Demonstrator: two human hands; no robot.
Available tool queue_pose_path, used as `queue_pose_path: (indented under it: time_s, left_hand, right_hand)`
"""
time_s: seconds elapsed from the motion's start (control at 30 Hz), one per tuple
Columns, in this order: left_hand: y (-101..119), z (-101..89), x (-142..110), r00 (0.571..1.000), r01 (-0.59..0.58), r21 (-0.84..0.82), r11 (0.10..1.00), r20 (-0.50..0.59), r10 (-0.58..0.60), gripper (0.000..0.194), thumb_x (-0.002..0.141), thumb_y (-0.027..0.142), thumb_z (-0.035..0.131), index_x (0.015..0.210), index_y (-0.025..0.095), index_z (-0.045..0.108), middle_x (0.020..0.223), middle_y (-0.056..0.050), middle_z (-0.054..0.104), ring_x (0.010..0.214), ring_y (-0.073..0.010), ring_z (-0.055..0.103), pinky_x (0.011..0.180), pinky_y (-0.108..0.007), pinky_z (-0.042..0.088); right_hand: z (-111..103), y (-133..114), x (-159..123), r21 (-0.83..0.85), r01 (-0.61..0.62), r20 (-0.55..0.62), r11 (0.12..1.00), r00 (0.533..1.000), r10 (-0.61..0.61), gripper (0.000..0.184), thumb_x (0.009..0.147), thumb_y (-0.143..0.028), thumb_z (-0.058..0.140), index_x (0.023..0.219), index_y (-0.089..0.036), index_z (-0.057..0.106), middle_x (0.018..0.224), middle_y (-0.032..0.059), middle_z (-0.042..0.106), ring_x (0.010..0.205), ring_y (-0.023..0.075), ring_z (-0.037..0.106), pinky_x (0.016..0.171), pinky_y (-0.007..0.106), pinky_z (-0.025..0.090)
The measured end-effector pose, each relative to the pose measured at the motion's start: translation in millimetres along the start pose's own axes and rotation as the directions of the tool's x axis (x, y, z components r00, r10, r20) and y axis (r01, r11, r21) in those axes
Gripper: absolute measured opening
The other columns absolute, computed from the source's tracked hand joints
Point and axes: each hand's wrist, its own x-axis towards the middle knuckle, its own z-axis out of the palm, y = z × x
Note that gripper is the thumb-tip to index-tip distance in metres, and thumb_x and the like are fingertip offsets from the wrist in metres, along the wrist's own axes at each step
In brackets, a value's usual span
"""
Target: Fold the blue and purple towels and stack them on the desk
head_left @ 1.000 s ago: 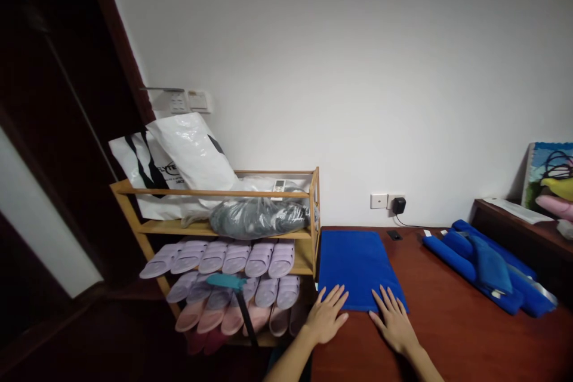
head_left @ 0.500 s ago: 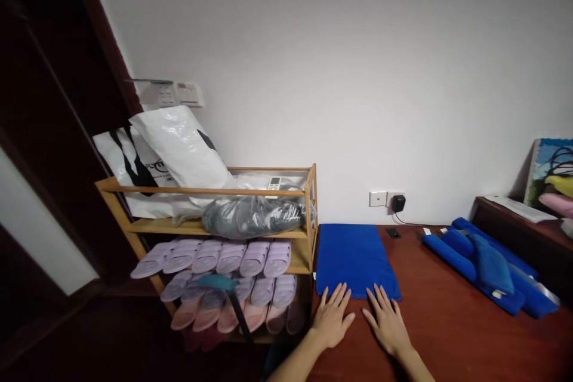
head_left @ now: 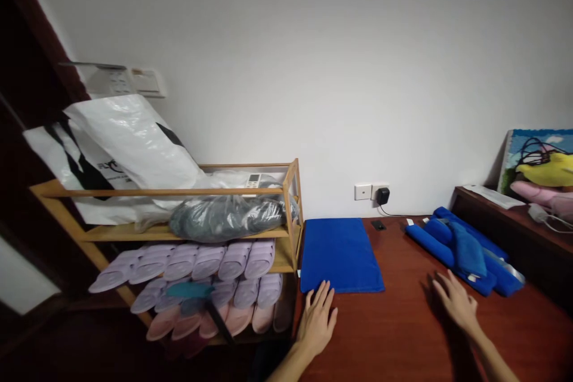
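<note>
A blue cloth point(head_left: 338, 253), smooth and rectangular, lies flat on the reddish-brown table point(head_left: 385, 334) beside the shoe rack. My left hand point(head_left: 316, 319) rests at its near left edge, fingers spread and fingertips touching the cloth. Farther right, my right hand point(head_left: 455, 304) hovers over the table with its fingers apart and nothing in them. Just beyond it lies a heap of rolled and crumpled blue cloths point(head_left: 468, 250), some with white tags; a small gap separates the hand from the heap.
A wooden rack point(head_left: 290, 221) on the left holds rows of lilac and pink slippers point(head_left: 235, 259), a white bag point(head_left: 129, 137) and a plastic-wrapped dark bundle point(head_left: 228, 218). A black plug point(head_left: 382, 195) sits in the wall socket. A raised dark shelf point(head_left: 474, 209) borders the right.
Both hands slid back toward me off most of the flat cloth. My right hand then left it and moved right, toward the heaped cloths. The view has turned rightward.
</note>
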Motion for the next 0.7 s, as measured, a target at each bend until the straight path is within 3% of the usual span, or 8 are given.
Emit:
queue_pose_path:
  time_s: [0.17,0.33,0.47,0.53,0.6,0.7]
  left_hand:
    - [1.1,-1.1,1.6,1.000,0.022,0.015,1.000,-0.001,-0.022,0.054,0.093,0.027,0.038,0.146,0.024,0.027,0.152,-0.005,0.024,0.139,-0.0248,0.022,0.109,-0.050,0.028]
    - [-3.0,5.0,0.7,0.999,0.028,0.047,0.999,-0.026,-0.026,0.048,0.093,0.027,0.037,0.141,0.023,0.037,0.151,-0.004,0.028,0.138,-0.0241,0.026,0.108,-0.047,0.031]
    - [-5.6,8.6,0.8,0.999,0.028,0.056,0.998,-0.026,-0.026,0.045,0.093,0.027,0.036,0.137,0.023,0.043,0.151,-0.005,0.029,0.137,-0.0244,0.028,0.107,-0.048,0.032]
    - [-5.9,9.1,1.2,0.999,0.037,0.057,0.998,-0.016,-0.036,0.044,0.093,0.027,0.036,0.136,0.023,0.045,0.151,-0.005,0.029,0.137,-0.0245,0.028,0.107,-0.048,0.033]
    - [-5.8,8.8,1.4,0.999,0.049,0.054,0.997,-0.008,-0.048,0.044,0.093,0.028,0.036,0.136,0.023,0.045,0.151,-0.004,0.029,0.137,-0.0242,0.028,0.107,-0.048,0.033]
    - [-5.3,7.8,1.3,0.998,0.060,0.043,0.997,-0.004,-0.060,0.044,0.093,0.029,0.036,0.136,0.024,0.045,0.151,-0.004,0.029,0.137,-0.0240,0.028,0.108,-0.048,0.032]
  right_hand:
    - [-12.9,41.9,28.7,-0.147,-0.201,-0.138,0.969,0.974,0.181,0.061,0.081,-0.060,0.023,0.112,-0.024,0.062,0.150,0.0129,0.028,0.136,0.0332,0.025,0.098,0.061,0.026]
    - [-10.6,45.8,24.7,-0.150,-0.233,-0.176,0.961,0.963,0.206,0.055,0.082,-0.056,0.025,0.105,-0.026,0.065,0.149,0.0111,0.027,0.129,0.0379,0.034,0.091,0.061,0.032]
    - [-20.5,48.5,36.0,-0.148,-0.302,-0.350,0.942,0.906,0.236,0.051,0.084,-0.044,0.027,0.106,-0.020,0.065,0.137,0.0162,0.041,0.114,0.0350,0.048,0.088,0.053,0.038]
    - [-24.9,51.4,46.8,-0.201,-0.236,-0.305,0.951,0.937,0.168,0.049,0.083,-0.041,0.027,0.104,-0.019,0.065,0.141,0.0157,0.037,0.115,0.0350,0.047,0.086,0.052,0.039]
    - [-25.1,53.5,56.9,-0.240,-0.141,-0.160,0.961,0.982,0.104,0.048,0.082,-0.040,0.028,0.105,-0.020,0.066,0.148,0.0138,0.028,0.119,0.0358,0.045,0.086,0.053,0.039]
    - [-18.0,51.2,65.1,-0.230,-0.135,-0.023,0.964,0.991,0.133,0.051,0.080,-0.043,0.031,0.115,-0.021,0.062,0.150,0.0153,0.024,0.120,0.0397,0.044,0.087,0.057,0.037]
